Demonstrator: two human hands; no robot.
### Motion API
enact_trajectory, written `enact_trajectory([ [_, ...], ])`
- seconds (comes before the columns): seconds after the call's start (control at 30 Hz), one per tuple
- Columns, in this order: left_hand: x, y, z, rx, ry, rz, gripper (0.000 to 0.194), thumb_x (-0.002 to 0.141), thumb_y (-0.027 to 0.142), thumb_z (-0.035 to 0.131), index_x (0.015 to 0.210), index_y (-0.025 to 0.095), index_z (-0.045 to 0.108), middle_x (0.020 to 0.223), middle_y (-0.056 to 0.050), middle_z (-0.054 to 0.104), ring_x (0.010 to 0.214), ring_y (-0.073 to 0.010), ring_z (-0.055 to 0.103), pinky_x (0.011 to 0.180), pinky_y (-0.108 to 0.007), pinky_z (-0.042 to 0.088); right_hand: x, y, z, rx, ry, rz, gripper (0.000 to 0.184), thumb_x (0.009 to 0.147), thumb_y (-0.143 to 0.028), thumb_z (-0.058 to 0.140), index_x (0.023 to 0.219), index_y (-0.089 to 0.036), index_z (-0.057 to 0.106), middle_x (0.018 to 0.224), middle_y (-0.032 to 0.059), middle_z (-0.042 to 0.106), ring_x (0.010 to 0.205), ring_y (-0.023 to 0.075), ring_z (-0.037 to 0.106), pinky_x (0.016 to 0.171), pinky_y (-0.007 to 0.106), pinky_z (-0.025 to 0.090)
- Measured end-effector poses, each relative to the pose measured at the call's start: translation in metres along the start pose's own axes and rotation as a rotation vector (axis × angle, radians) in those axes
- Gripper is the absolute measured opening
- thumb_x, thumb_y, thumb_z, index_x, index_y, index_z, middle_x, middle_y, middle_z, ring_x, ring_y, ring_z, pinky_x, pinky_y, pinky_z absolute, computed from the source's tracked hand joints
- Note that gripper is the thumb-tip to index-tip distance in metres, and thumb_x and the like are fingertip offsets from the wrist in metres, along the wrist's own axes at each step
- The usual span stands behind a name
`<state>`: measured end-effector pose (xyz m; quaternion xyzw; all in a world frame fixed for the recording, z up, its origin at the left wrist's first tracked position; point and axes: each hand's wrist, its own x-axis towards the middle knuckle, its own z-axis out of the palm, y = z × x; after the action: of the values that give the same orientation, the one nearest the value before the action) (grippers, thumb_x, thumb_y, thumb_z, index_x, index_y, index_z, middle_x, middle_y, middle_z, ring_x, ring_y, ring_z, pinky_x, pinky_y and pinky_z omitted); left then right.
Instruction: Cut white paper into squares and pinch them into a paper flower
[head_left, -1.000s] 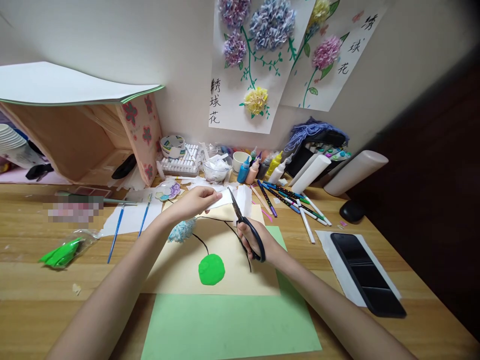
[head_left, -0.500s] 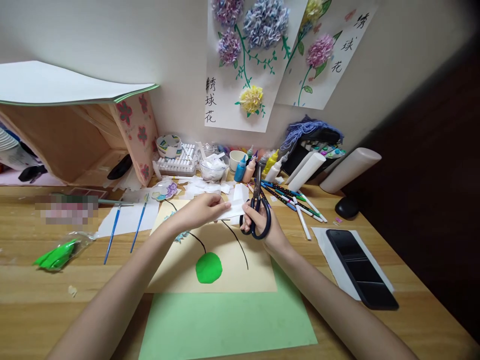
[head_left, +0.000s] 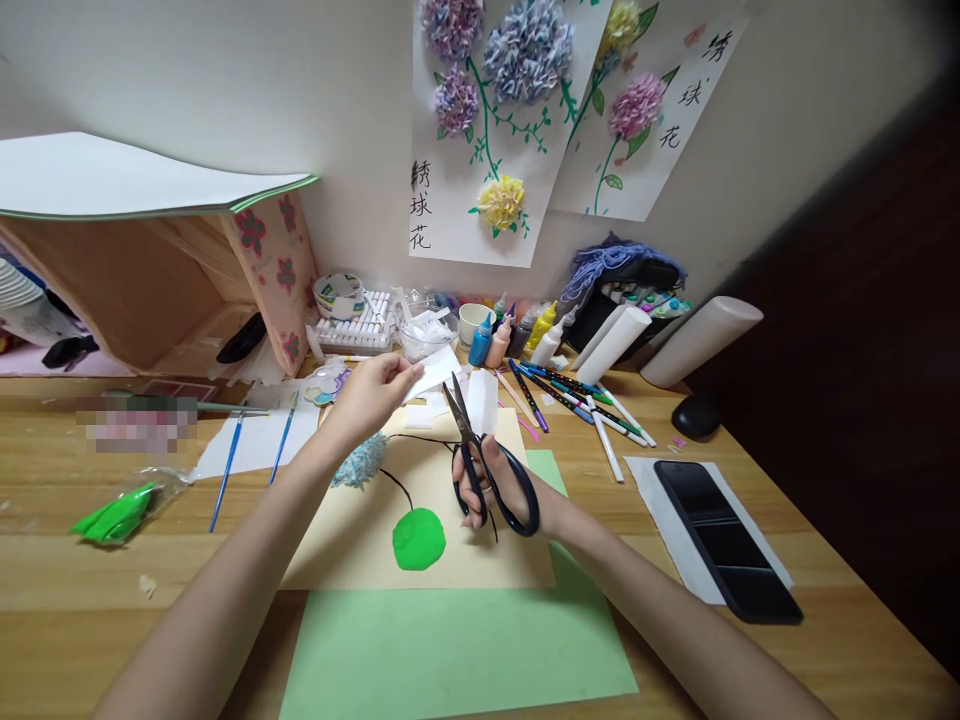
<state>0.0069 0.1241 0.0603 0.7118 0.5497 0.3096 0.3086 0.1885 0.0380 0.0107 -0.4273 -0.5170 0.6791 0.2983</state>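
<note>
Pinched between thumb and fingers of my left hand (head_left: 373,392) is a piece of white paper (head_left: 439,372). My right hand (head_left: 499,480) grips black-handled scissors (head_left: 466,425), blades slightly parted and pointing up toward the paper, apart from it. Below both hands lies a cream sheet (head_left: 345,560) bearing drawn black lines, a fluffy light-blue pompom flower (head_left: 361,461) at its left and a flat bright green round (head_left: 418,540). Another white paper strip (head_left: 482,400) lies behind the scissors. A light green sheet (head_left: 457,650) extends under the cream one.
At the back stand paint bottles (head_left: 481,340), a glass bowl of white scraps (head_left: 429,332) and a paper cup (head_left: 477,322). Scattered pens (head_left: 574,390), a phone (head_left: 724,535) and a mouse (head_left: 694,416) are to the right. Paintbrushes (head_left: 226,470) and a green bag (head_left: 120,510) lie left.
My hands have moved apart. The left drew the paper up and left, while the right came down with the scissors, now turned with their blades parted toward the paper.
</note>
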Motion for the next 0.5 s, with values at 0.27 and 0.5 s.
enact_trajectory([
  [0.27, -0.0014, -0.0018, 0.0111, 0.043, -0.083, 0.078, 0.035, 0.082, 0.044, 0.046, 0.059, 0.018, 0.045, 0.053, 0.003, 0.046, 0.051, -0.0110, 0.038, 0.050, -0.023, 0.026, -0.0018, -0.0081, -0.0027, -0.117, 0.042, 0.029, 0.072, 0.061, -0.089, 0.027, 0.075, -0.019, 0.041, 0.048, -0.0084, 0.041, 0.037, 0.0068, 0.044, 0.042, 0.022, 0.045],
  [0.5, 0.0012, -0.0075, 0.0094, 0.002, -0.085, 0.062, 0.036, 0.081, 0.047, 0.047, 0.061, 0.017, 0.050, 0.053, 0.003, 0.047, 0.050, -0.0107, 0.039, 0.049, -0.022, 0.026, -0.0005, -0.0057, -0.0019, -0.196, 0.112, -0.014, 0.067, 0.060, -0.087, 0.036, 0.074, -0.021, 0.038, 0.046, -0.0111, 0.032, 0.033, 0.0051, 0.033, 0.031, 0.019, 0.038],
])
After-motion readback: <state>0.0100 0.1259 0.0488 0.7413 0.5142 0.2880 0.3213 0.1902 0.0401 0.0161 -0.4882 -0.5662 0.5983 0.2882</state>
